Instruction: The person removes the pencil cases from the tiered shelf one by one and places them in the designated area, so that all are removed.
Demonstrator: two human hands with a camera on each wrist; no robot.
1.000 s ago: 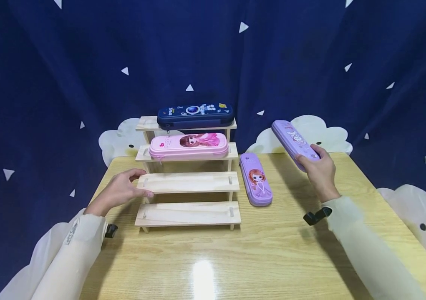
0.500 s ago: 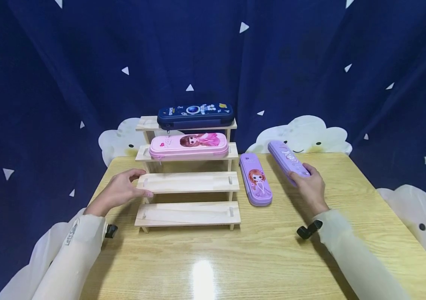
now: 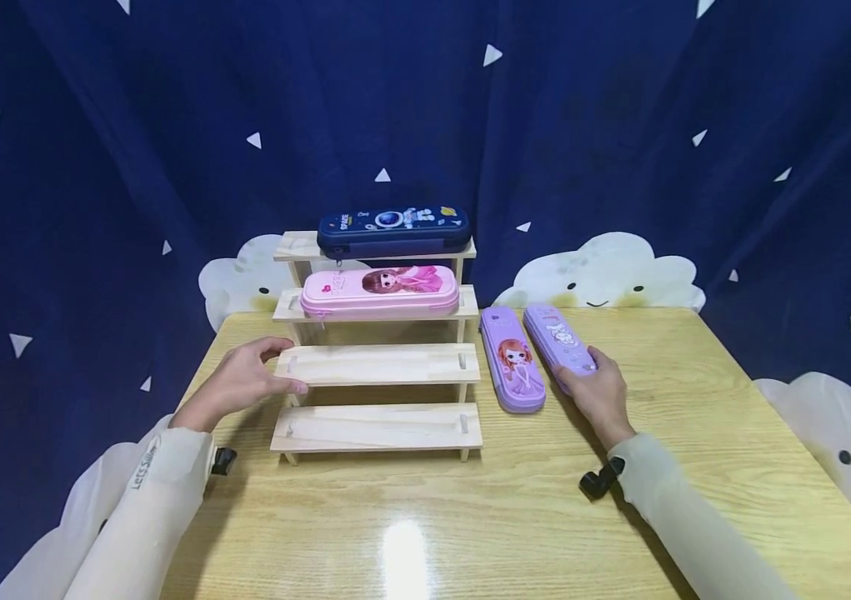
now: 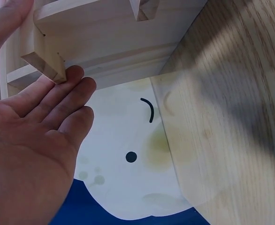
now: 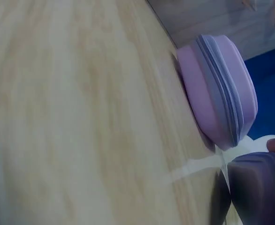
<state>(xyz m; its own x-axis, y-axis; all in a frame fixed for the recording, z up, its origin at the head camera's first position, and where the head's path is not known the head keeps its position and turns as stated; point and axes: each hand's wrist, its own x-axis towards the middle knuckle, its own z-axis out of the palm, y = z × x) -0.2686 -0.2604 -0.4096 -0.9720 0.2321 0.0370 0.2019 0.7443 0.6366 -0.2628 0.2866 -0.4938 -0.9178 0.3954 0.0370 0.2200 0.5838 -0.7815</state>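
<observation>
My left hand (image 3: 241, 381) grips the left end of a four-tier wooden rack (image 3: 380, 365), its thumb at the front of a lower shelf. In the left wrist view its fingers (image 4: 72, 101) reach behind a rack leg. My right hand (image 3: 601, 397) holds the near end of a light purple pencil case (image 3: 558, 335) with a white cartoon figure, low at the tabletop. Left of it lies a purple pencil case (image 3: 513, 360) with a red-haired doll; a narrow gap separates the two. The right wrist view shows the held case (image 5: 257, 187) partly, at its lower right corner.
A navy space pencil case (image 3: 395, 232) lies on the rack's top shelf, a pink doll pencil case (image 3: 380, 292) on the shelf below. The wooden table (image 3: 545, 517) ends at a dark blue curtain (image 3: 620, 125) with white clouds and triangles.
My right hand has lowered the light purple pencil case and moved it left, from above the table's right side to beside the doll case. The left hand has stayed on the rack.
</observation>
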